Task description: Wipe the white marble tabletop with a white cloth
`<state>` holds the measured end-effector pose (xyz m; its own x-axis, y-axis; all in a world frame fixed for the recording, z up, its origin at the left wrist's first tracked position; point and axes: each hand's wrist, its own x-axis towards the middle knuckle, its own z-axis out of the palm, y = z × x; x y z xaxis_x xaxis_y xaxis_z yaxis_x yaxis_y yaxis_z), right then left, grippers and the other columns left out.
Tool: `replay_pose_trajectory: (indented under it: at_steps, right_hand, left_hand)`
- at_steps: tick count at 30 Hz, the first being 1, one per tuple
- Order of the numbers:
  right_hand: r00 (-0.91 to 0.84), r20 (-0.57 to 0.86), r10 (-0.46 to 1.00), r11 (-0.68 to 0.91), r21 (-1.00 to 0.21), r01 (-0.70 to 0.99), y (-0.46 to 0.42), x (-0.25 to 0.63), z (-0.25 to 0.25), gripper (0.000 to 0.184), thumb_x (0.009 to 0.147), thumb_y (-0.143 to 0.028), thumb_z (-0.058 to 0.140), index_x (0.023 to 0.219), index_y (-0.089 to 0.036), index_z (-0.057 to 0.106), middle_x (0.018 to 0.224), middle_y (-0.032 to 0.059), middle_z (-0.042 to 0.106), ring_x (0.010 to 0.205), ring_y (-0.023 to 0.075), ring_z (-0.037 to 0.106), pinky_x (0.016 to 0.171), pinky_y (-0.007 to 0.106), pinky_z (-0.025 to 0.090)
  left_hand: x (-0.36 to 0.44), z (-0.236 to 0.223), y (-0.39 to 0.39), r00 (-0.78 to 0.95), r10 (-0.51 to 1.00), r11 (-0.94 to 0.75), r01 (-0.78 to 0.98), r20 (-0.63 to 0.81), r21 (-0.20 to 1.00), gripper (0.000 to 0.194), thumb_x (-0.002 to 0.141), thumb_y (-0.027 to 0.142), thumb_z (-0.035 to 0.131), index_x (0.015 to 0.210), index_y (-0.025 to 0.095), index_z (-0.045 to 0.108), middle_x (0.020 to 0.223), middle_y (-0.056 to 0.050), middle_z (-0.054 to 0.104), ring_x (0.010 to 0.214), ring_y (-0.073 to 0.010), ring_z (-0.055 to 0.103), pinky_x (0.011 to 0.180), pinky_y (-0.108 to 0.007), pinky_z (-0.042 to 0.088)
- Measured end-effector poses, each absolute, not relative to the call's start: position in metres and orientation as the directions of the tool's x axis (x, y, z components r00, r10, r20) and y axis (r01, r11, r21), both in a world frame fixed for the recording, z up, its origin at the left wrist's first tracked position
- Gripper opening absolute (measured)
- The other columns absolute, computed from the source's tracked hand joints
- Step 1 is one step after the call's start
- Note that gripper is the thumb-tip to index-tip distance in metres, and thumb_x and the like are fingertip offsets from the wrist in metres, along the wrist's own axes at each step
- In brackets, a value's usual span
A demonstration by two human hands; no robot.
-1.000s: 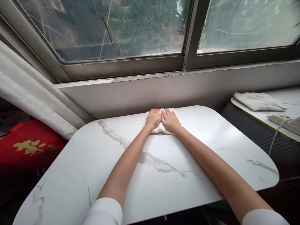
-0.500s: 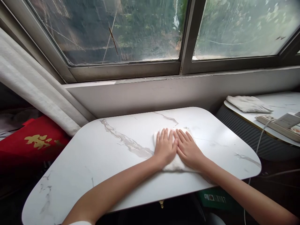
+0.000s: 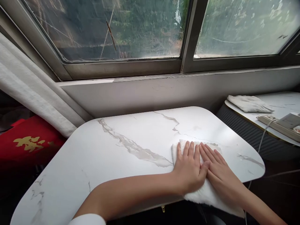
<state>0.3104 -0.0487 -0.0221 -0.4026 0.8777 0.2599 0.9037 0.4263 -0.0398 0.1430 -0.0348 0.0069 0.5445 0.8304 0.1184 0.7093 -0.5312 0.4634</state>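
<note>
Evidently, the cloth (image 3: pixel 203 194) lies beneath the left hand (image 3: pixel 190 172) and right hand (image 3: pixel 223 178) alike, neither nearer, their fingers outstretched flat, clamped on nothing, its long axis slanting from just past the left fingertips back rightward, over the near edge of the table (image 3: pixel 79 156).

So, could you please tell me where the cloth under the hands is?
In the head view, the cloth lies right of centre beneath the left hand and right hand, overhanging the front edge of the nearer table.
</note>
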Motion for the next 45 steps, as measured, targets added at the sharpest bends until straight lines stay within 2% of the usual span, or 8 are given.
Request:
replay_pose_trajectory:
  at_steps: [6, 9, 13, 18, 21, 31, 37, 45]
  right_hand:
    - [-0.23, 0.172, 0.958, 0.242, -0.052, 0.969, 0.046, 0.3, -0.012, 0.055, 0.097, -0.029, 0.014, 0.147, -0.014, 0.033, 0.15, 0.0082, 0.037, 0.14, 0.0231, 0.03, 0.112, 0.048, 0.03]
    - [-0.271, 0.157, 0.95, 0.287, -0.083, 0.954, 0.103, 0.291, -0.004, 0.055, 0.097, -0.028, 0.018, 0.145, -0.009, 0.037, 0.15, 0.0088, 0.037, 0.14, 0.0222, 0.03, 0.113, 0.044, 0.028]
    - [-0.352, 0.183, 0.918, 0.378, -0.135, 0.916, 0.164, 0.284, 0.0, 0.052, 0.095, -0.027, 0.024, 0.142, -0.012, 0.042, 0.148, 0.0082, 0.041, 0.137, 0.021, 0.034, 0.114, 0.042, 0.026]
    - [-0.243, 0.236, 0.941, 0.294, -0.211, 0.932, 0.207, 0.276, -0.004, 0.049, 0.097, -0.03, 0.025, 0.139, -0.016, 0.046, 0.146, 0.0081, 0.044, 0.135, 0.0222, 0.037, 0.111, 0.044, 0.027]
    - [-0.249, 0.264, 0.932, 0.311, -0.232, 0.922, 0.22, 0.278, -0.006, 0.048, 0.097, -0.03, 0.027, 0.137, -0.017, 0.049, 0.145, 0.0087, 0.046, 0.134, 0.0233, 0.039, 0.11, 0.045, 0.029]
    - [-0.318, 0.28, 0.906, 0.395, -0.288, 0.872, 0.226, 0.33, -0.011, 0.05, 0.092, -0.032, 0.032, 0.134, -0.015, 0.053, 0.142, 0.0077, 0.049, 0.134, 0.0212, 0.04, 0.112, 0.04, 0.03]
    - [-0.329, 0.323, 0.887, 0.411, -0.233, 0.881, 0.199, 0.387, -0.013, 0.051, 0.091, -0.033, 0.032, 0.132, -0.015, 0.055, 0.139, 0.0085, 0.053, 0.132, 0.0222, 0.044, 0.111, 0.041, 0.033]
    - [-0.252, 0.301, 0.92, 0.299, -0.119, 0.947, 0.094, 0.428, -0.015, 0.054, 0.092, -0.035, 0.026, 0.139, -0.019, 0.047, 0.145, 0.0064, 0.045, 0.136, 0.0206, 0.038, 0.11, 0.043, 0.033]
  left_hand:
    - [0.162, 0.001, 0.05, 0.394, 0.905, -0.424, 0.791, 0.163, 0.442, 0.06, 0.099, 0.043, 0.008, 0.146, 0.014, 0.032, 0.153, -0.008, 0.033, 0.143, -0.0214, 0.022, 0.118, -0.047, 0.011]
    - [0.164, 0.001, 0.096, 0.289, 0.943, -0.333, 0.831, 0.166, 0.445, 0.058, 0.099, 0.041, 0.013, 0.144, 0.013, 0.036, 0.151, -0.008, 0.036, 0.142, -0.022, 0.025, 0.118, -0.047, 0.013]
    - [0.161, 0.0, 0.148, 0.185, 0.966, -0.246, 0.869, 0.179, 0.429, 0.054, 0.099, 0.037, 0.015, 0.142, 0.015, 0.039, 0.15, -0.009, 0.039, 0.14, -0.0223, 0.028, 0.117, -0.048, 0.013]
    - [0.157, 0.001, 0.194, 0.213, 0.953, -0.288, 0.856, 0.214, 0.43, 0.048, 0.099, 0.031, 0.017, 0.137, 0.018, 0.045, 0.145, -0.006, 0.045, 0.136, -0.0195, 0.034, 0.116, -0.046, 0.016]
    - [0.158, 0.002, 0.206, 0.213, 0.947, -0.302, 0.847, 0.243, 0.437, 0.046, 0.099, 0.028, 0.018, 0.134, 0.018, 0.047, 0.142, -0.006, 0.049, 0.134, -0.0189, 0.037, 0.116, -0.046, 0.017]
    - [0.209, -0.005, 0.196, 0.065, 0.96, -0.176, 0.898, 0.274, 0.403, 0.049, 0.098, 0.03, 0.021, 0.133, 0.013, 0.05, 0.144, -0.01, 0.046, 0.137, -0.0228, 0.033, 0.116, -0.046, 0.017]
    - [0.254, -0.004, 0.17, 0.147, 0.95, -0.255, 0.877, 0.277, 0.408, 0.053, 0.099, 0.037, 0.019, 0.136, 0.012, 0.047, 0.145, -0.011, 0.045, 0.138, -0.0241, 0.032, 0.116, -0.047, 0.016]
    - [0.284, -0.003, 0.092, 0.346, 0.906, -0.42, 0.799, 0.243, 0.43, 0.062, 0.098, 0.044, 0.017, 0.142, 0.007, 0.039, 0.149, -0.016, 0.037, 0.141, -0.0295, 0.026, 0.116, -0.053, 0.013]
